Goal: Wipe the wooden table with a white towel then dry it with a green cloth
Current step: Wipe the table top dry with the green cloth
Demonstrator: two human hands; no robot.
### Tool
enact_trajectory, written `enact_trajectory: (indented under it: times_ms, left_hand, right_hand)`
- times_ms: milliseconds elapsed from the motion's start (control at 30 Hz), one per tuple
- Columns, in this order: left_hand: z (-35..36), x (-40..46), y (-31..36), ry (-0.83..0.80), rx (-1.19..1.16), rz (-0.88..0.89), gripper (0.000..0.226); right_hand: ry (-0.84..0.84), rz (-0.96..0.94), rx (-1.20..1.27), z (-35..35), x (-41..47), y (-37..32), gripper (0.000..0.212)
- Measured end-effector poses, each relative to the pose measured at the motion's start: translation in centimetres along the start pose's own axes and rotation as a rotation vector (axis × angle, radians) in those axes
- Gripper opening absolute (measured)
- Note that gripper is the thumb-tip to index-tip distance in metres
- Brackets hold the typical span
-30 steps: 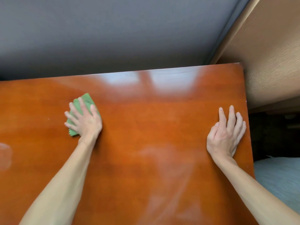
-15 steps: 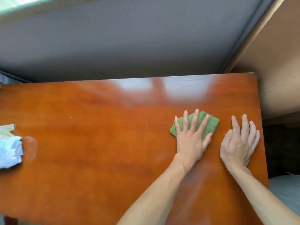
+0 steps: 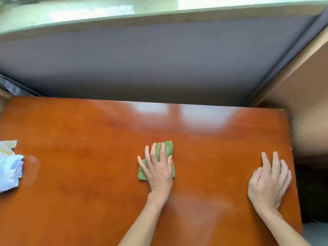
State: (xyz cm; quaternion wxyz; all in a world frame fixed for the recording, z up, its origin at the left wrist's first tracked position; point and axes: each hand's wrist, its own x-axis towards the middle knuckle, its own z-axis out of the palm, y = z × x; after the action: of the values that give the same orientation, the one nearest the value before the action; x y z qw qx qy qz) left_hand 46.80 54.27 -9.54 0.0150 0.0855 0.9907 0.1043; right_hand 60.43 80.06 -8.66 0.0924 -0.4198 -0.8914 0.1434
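Note:
A glossy reddish wooden table (image 3: pixel 88 157) fills the lower view. My left hand (image 3: pixel 158 167) lies flat, fingers straight, pressing a small folded green cloth (image 3: pixel 168 147) onto the middle of the table. The cloth shows above my fingers and at the left of my palm. My right hand (image 3: pixel 270 181) rests flat on the table near its right edge, holding nothing. A crumpled white towel (image 3: pixel 9 167) lies at the far left edge of the table, partly cut off by the frame.
A dull damp patch (image 3: pixel 31 170) sits beside the white towel. A grey wall (image 3: pixel 159 68) rises behind the table, with a window ledge (image 3: pixel 88 13) above. A tan wooden cabinet (image 3: pixel 310 112) stands right of the table.
My left hand has slid the green cloth back leftwards from beside my right hand to the table's middle. My right hand has stayed near the right edge.

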Motion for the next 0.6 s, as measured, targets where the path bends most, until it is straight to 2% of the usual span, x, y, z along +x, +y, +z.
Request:
enact_trajectory:
  times_ms: [133, 267, 367, 500, 600]
  left_hand:
    - [-0.1, 6.6, 1.3, -0.057, -0.002, -0.054, 0.061]
    - [0.6, 11.8, 6.6, -0.086, -0.011, -0.074, 0.058]
    - [1.3, 13.0, 12.2, -0.146, -0.006, 0.031, 0.061]
    - [2.8, 12.5, 20.9, -0.179, -0.035, 0.208, 0.061]
    - [4.4, 10.6, 26.8, -0.199, 0.026, 0.379, 0.061]
  right_hand:
    - [-0.07, 0.016, 0.066, -0.4, 0.6, 0.8, 0.05]
    - [-0.093, 0.038, 0.167, -1.8, 1.2, 3.1, 0.048]
    - [-0.066, 0.185, 0.161, -2.8, 1.7, 6.0, 0.051]
    - [-0.211, 0.419, 0.317, -3.2, 1.5, 7.8, 0.052]
    - [-0.286, 0.42, 0.361, -3.1, 1.3, 7.8, 0.054]
